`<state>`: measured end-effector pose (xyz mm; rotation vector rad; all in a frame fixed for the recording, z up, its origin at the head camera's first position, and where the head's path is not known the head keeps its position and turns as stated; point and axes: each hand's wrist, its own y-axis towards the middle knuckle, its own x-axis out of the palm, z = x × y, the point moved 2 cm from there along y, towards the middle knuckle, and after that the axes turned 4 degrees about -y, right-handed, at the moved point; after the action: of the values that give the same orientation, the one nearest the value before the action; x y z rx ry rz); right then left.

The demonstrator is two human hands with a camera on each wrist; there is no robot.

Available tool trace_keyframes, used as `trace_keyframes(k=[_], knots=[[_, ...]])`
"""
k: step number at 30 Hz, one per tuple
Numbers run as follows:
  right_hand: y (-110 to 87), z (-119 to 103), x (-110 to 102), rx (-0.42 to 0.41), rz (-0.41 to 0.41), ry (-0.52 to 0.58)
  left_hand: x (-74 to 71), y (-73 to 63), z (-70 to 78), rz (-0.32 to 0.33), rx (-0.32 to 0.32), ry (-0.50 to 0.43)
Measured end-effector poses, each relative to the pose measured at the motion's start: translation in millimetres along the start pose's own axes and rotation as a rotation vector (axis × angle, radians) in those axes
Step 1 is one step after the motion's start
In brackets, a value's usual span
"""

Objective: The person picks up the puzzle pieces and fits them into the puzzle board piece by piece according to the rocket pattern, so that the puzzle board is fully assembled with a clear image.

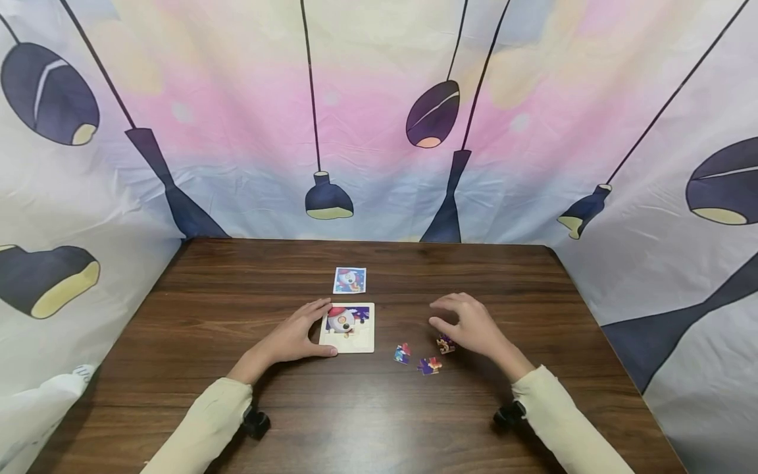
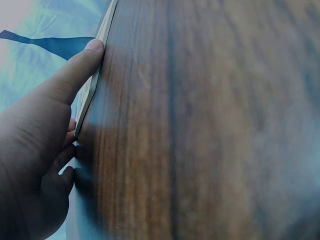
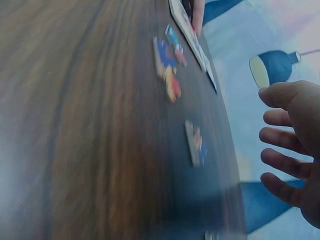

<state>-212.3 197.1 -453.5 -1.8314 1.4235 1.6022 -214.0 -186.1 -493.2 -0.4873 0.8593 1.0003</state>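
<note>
A puzzle board [image 1: 360, 342] with a pale frame lies in the middle of the table, part of its cartoon picture filled in and the lower part bare. My left hand [image 1: 290, 334] holds it from the left side, with the thumb at the near edge and the fingers at the far corner. Above the table on the right, my right hand [image 1: 474, 326] hovers with fingers loosely bent and nothing in them. A dark puzzle piece [image 1: 445, 343] lies partly beneath that hand. To its left are a purple and orange piece [image 1: 429, 366] and a blue and red piece [image 1: 403, 353].
Behind the board lies a small picture card [image 1: 349, 280] with a similar cartoon. The brown wooden table [image 1: 249, 276] ends at a hanging cloth [image 1: 379, 131] printed with lamps. In the right wrist view, another small piece [image 3: 211, 235] shows at the bottom edge.
</note>
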Motion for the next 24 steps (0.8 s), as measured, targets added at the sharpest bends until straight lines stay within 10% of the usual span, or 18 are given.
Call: trace_keyframes(k=[24], knots=[[-71.2, 57.4, -18.9, 0.303, 0.049, -0.093, 1.0, 0.4, -1.7, 0.002, 0.004, -0.002]])
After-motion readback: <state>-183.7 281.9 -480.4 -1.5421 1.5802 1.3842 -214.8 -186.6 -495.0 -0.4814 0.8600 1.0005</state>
